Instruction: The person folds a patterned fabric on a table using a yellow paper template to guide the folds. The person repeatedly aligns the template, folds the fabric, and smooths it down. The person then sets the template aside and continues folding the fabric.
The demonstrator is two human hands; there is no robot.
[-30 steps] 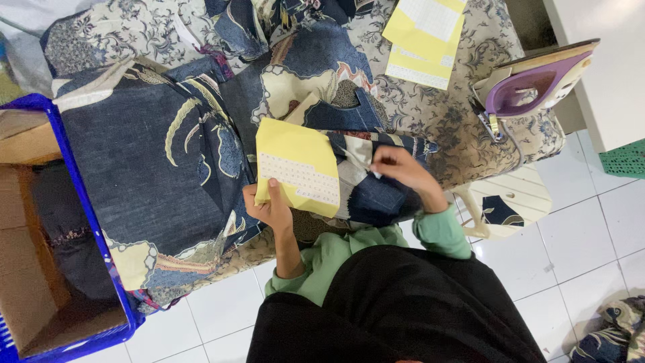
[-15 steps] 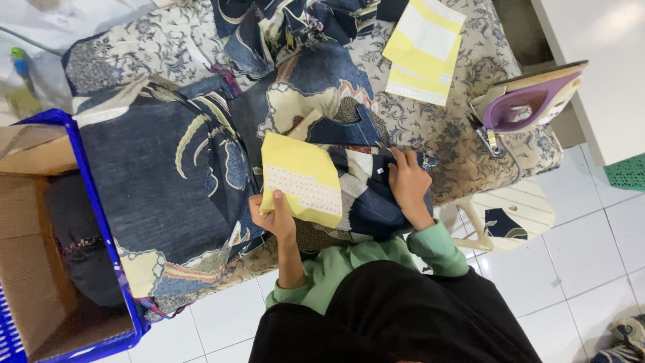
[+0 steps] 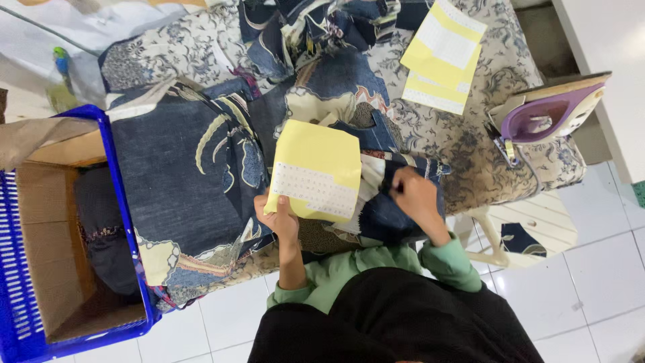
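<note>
My left hand (image 3: 277, 216) grips the lower left corner of a yellow sheet of paper (image 3: 316, 169) with a white dotted strip, holding it up over the cloth. My right hand (image 3: 414, 195) pinches a fold of dark blue patterned fabric (image 3: 386, 215) just right of the sheet, fingers closed on it. A large piece of dark blue cloth with cream swirls (image 3: 181, 181) lies spread to the left on the ironing surface (image 3: 470, 144), which has a grey floral cover.
A purple iron (image 3: 547, 111) stands at the right end of the board. More yellow sheets (image 3: 440, 57) lie at the back. A blue plastic crate (image 3: 117, 202) lined with cardboard holds dark cloth at the left. White floor tiles lie below.
The view has shifted a little. My right hand has moved slightly down and right on the fabric. The yellow sheet stays held in my left hand.
</note>
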